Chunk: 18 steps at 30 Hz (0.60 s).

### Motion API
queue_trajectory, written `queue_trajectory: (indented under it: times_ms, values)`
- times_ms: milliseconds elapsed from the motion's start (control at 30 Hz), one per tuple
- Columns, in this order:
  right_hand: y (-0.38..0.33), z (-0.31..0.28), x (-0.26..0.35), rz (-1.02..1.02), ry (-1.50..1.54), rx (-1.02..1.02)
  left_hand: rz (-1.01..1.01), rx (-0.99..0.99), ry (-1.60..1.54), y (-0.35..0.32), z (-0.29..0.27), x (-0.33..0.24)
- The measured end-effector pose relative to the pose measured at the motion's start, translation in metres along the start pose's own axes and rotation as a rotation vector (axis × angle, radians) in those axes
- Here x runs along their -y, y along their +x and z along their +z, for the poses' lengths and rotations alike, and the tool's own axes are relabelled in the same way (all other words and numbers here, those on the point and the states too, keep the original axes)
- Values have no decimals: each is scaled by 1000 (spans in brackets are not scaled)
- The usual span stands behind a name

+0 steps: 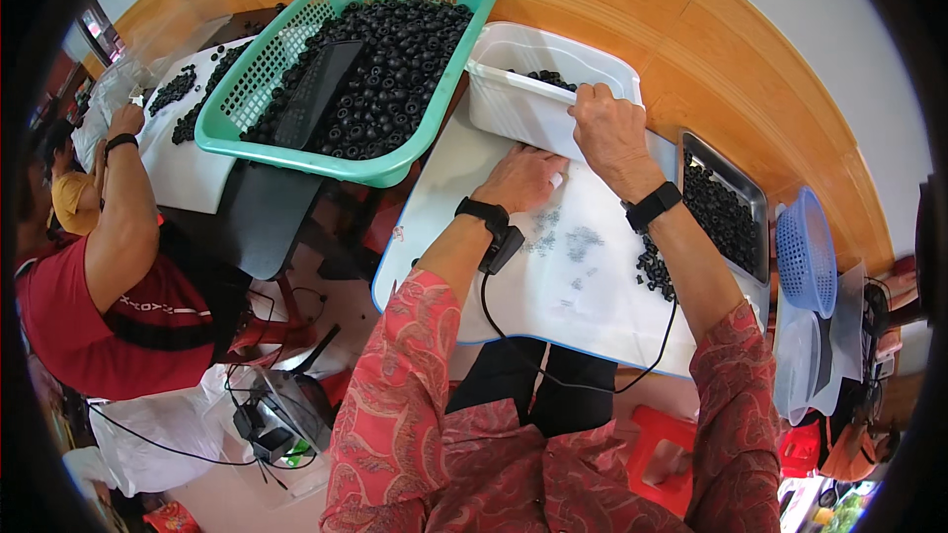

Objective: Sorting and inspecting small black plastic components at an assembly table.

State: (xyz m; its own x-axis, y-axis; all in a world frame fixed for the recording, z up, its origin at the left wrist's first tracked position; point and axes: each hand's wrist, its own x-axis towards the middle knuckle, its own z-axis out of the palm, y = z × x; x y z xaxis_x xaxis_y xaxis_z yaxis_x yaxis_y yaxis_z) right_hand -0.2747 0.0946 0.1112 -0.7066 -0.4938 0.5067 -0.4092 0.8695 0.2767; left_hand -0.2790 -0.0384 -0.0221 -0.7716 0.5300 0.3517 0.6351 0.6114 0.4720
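Observation:
A white plastic bin [528, 116] stands at the far side of the white tabletop, with small black parts [549, 78] inside it. My right hand [610, 133] is closed over the bin's near right rim, its fingers curled at the edge. Low against the bin's near wall, my left hand [517, 178] lies on the tabletop with its fingers stretched toward the bin's bottom edge. The fingertips are partly hidden there. Something white wraps the left thumb. Black bands circle both wrists, and a cable hangs from the left one.
Left of the bin is a green basket [395, 170] full of black rings, holding a black tray [321, 94]. Loose black parts [654, 268] lie by my right forearm, beside a metal tray [758, 207]. A blue basket [805, 252] stands farther right. A co-worker [118, 306] sits at left.

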Motion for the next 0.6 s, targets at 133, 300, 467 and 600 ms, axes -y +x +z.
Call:
queue_trajectory:
  times_ms: [133, 300, 467, 600]
  values:
    - [1, 3, 0, -12, 8, -18, 132, -32, -71, -4, -1, -3]
    - [-4, 9, 5, -19, 0, 16, 79, 37, -94, -19, -3, -17]
    - [-18, 5, 13, -35, -17, 43, 97, 62, -72, -33, -3, -29]
    - [-23, 5, 21, -51, -17, 22, 125, 50, -101, -47, -6, -31]
